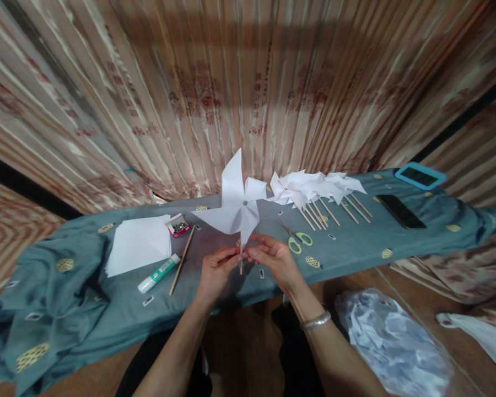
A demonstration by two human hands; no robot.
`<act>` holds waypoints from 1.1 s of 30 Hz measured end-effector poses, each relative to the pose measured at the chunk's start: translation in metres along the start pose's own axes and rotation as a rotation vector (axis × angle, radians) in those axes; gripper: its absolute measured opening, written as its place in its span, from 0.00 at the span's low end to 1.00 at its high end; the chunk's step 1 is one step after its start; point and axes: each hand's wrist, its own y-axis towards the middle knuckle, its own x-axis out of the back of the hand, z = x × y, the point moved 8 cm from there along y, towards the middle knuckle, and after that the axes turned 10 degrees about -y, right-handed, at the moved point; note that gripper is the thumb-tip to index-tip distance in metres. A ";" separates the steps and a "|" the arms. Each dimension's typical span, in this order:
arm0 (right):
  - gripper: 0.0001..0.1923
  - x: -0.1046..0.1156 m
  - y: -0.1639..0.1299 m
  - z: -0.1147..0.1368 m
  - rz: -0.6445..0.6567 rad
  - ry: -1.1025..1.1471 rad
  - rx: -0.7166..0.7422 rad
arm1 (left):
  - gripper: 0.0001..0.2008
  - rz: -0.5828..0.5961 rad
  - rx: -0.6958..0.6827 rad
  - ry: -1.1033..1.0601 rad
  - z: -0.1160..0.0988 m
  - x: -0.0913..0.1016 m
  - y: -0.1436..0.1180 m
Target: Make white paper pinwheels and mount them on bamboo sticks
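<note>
Both hands, left (pixel 215 268) and right (pixel 273 255), apparently pinch the white pinwheel's (pixel 236 205) stick (pixel 241 259).

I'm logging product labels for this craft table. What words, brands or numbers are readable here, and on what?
No text reads clearly.
Glue stick: green label print, too blurred to read.
Curtain: red motifs, possibly characters, too blurred to tell.
Pin box: no legible marking.
Dark phone and blue-cased device: screens dark.
</note>
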 end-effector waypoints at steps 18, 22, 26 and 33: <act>0.27 0.092 0.027 0.039 -0.394 0.031 0.346 | 0.09 0.235 0.104 0.130 0.026 -0.016 -0.009; 0.28 0.090 0.023 0.033 -0.405 0.024 0.232 | 0.10 0.241 0.114 0.118 0.025 -0.018 -0.009; 0.29 0.072 0.012 0.025 -0.336 0.007 0.134 | 0.11 0.177 0.068 0.119 0.024 -0.013 -0.005; 0.39 0.012 -0.019 -0.009 0.083 -0.147 -0.054 | 0.10 0.104 0.036 0.112 0.011 -0.004 0.000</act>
